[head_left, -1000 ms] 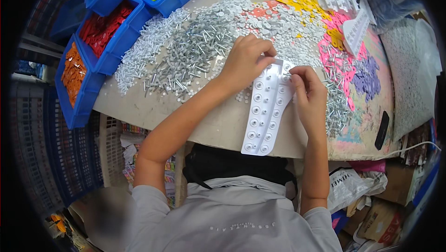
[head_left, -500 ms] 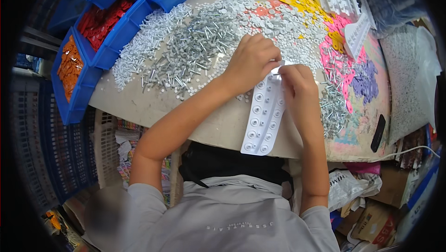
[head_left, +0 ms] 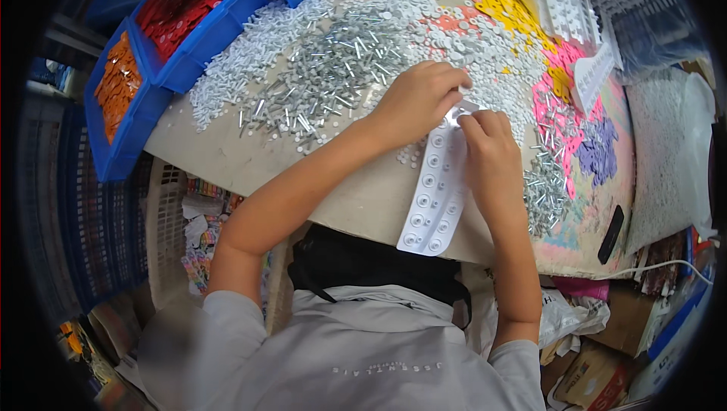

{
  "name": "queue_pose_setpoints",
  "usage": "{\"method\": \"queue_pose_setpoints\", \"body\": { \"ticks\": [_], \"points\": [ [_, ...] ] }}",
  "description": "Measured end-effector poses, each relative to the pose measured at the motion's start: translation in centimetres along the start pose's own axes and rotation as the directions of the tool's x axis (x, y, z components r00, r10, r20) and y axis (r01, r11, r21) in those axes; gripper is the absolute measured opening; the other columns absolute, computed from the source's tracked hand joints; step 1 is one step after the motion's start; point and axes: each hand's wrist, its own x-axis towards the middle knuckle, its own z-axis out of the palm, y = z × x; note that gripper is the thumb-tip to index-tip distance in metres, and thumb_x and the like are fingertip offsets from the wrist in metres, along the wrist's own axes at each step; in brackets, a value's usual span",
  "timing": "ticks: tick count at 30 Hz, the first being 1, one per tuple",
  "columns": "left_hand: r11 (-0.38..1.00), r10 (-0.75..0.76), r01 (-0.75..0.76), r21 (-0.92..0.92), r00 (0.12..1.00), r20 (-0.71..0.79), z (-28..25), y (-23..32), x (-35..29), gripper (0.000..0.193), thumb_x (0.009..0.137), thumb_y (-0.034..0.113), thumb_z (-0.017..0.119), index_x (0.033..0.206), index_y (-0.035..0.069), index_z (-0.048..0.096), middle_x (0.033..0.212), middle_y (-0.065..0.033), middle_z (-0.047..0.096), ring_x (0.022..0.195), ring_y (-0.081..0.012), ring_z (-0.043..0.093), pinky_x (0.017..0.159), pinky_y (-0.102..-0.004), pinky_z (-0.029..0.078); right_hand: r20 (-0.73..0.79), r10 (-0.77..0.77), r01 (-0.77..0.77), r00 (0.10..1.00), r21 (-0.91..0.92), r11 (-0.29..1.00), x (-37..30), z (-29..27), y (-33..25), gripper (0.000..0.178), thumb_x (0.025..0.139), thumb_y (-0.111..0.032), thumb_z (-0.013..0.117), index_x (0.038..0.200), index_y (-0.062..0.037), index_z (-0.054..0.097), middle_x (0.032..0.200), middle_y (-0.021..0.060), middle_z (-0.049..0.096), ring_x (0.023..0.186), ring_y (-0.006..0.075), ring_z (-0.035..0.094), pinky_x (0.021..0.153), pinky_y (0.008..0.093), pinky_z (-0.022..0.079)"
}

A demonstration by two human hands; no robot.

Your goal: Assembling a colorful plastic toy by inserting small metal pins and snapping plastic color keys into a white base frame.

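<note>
A long white plastic strip tray (head_left: pixel 432 203) with rows of round sockets lies aslant on the table, its near end at the front edge. My left hand (head_left: pixel 420 101) is at the tray's far end, thumb and fingers bent together. My right hand (head_left: pixel 492 142) is over the tray's right side near the same end, with its fingers closed and pointing down at it. Whatever small piece either hand pinches is hidden by the fingers. Just beyond and to the left lie loose metal pins (head_left: pixel 333 70) and small white plastic rings (head_left: pixel 492 51).
Blue bins (head_left: pixel 163 70) with orange, red and green pieces stand at the left. Yellow (head_left: pixel 503 2), pink (head_left: pixel 556 82) and purple tags (head_left: pixel 598 150) lie to the right, beside more metal pins (head_left: pixel 547 188). A black phone-like bar (head_left: pixel 610 235) and a translucent bag (head_left: pixel 670 150) are at the right edge.
My fingertips have drawn slightly apart at the tray's far end, the left ones farther away from me. The whole view has shifted a little. The tray stays in nearly the same place.
</note>
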Motion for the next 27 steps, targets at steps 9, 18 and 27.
{"method": "queue_pose_setpoints", "body": {
  "ticks": [9,18,27],
  "points": [
    [0.937,-0.265,0.293,0.190,0.951,-0.160,-9.5,1.7,-1.2,0.014,0.092,0.008,0.068,0.104,0.002,0.071,0.099,-0.0108,0.072,0.092,-0.0242,0.069,0.082,-0.0347,0.053,0.005,0.089,-0.090,0.996,0.014,0.996,-0.2,-1.1,-0.2,0.032,0.079,0.010,0.057,0.110,0.0007,0.061,0.093,0.0142,0.059,0.091,0.0314,0.057,0.080,0.0428,0.051],
    [0.734,-0.092,-0.003,0.679,0.990,0.103,-9.6,-0.2,-5.6,0.010,0.082,0.003,0.066,0.088,0.009,0.073,0.110,-0.0073,0.062,0.111,-0.0267,0.058,0.100,-0.0382,0.043,-0.089,0.233,-0.206,0.968,0.238,0.949,-1.7,-2.5,0.0,0.018,0.084,0.011,0.063,0.099,0.0007,0.065,0.099,0.0140,0.064,0.093,0.0321,0.062,0.079,0.0398,0.051],
    [0.854,-0.057,0.015,0.521,0.996,0.065,-9.3,1.2,-5.2,0.015,0.087,0.005,0.068,0.102,0.004,0.070,0.102,-0.0074,0.065,0.102,-0.0263,0.060,0.096,-0.0388,0.044,0.074,0.349,-0.350,0.934,0.383,0.855,-2.0,-1.1,-1.5,0.021,0.090,0.004,0.065,0.109,-0.0032,0.060,0.092,0.0131,0.062,0.080,0.0280,0.062,0.070,0.0388,0.051]
  ]
}}
